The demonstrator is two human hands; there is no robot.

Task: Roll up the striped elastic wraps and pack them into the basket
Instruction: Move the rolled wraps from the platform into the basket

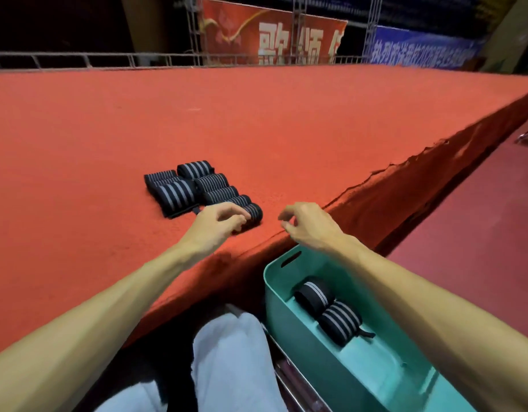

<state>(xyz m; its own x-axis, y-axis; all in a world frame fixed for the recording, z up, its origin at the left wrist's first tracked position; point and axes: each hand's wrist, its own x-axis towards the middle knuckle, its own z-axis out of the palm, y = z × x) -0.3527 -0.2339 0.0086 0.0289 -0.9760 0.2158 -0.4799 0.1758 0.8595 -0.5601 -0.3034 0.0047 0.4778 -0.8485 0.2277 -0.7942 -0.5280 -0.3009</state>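
Left hand: your left hand has its fingers curled, tips against the nearest black elastic roll with grey stripes. Whether it truly grips, you cannot tell, because the fingers cover the contact.
Right hand: your right hand hovers just right of that roll, over the platform edge. Fingers are loosely bent and apart, holding nothing.
Roll cluster: the other striped rolls lie packed side by side just beyond your left hand, on the red carpeted platform.
Basket: the teal plastic basket sits under your right forearm, below the platform edge, with a slot handle in its far wall.
Packed: two striped rolls in the basket touch each other, towards its far end.
Beyond: a red banner with pale characters hangs well past both hands.
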